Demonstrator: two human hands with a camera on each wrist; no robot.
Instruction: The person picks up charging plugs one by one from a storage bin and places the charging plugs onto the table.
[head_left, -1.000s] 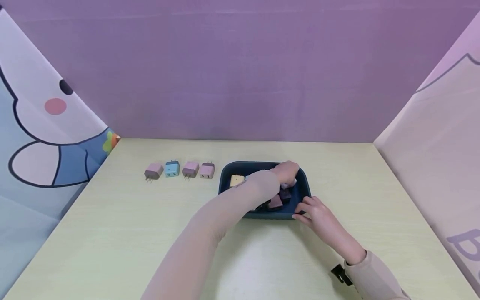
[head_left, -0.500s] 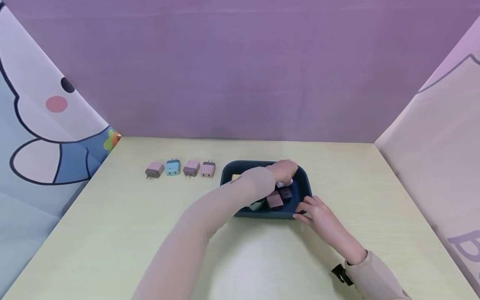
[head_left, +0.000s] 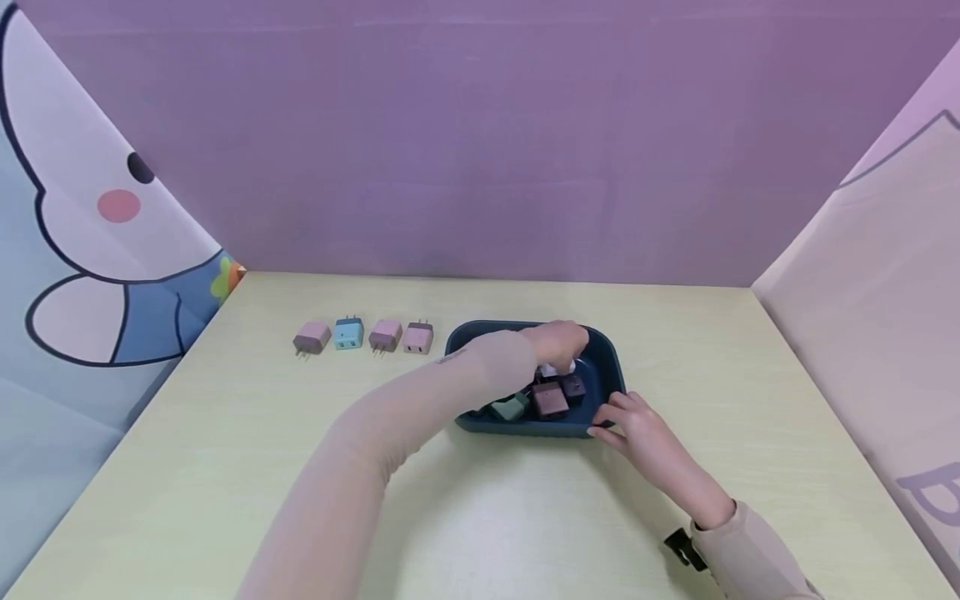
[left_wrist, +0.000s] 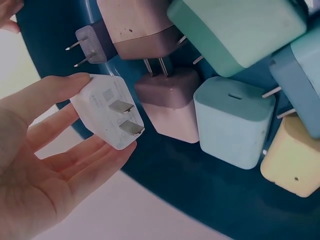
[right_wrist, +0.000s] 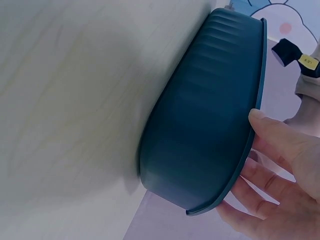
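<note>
1. Head view: illumination was bright and diffuse. A pale sheen showed on the near centre of the table (head_left: pixel 517 533).
2. Soft-edged shadows lay on the table beside the forearms (head_left: pixel 322 508), indicating light from above.
3. The purple backdrop (head_left: pixel 480 150) was lit almost evenly. Fine detail inside the tray (head_left: pixel 540 429) was soft.
4. Left wrist view: exposure was dimmer. Metal prongs (left_wrist: pixel 131 128) on the white charger (left_wrist: pixel 100 112) reflected light; its small print was too soft to read.
5. Right wrist view: exposure was dim, with a blurred dark shadow bordering the tray.
</note>
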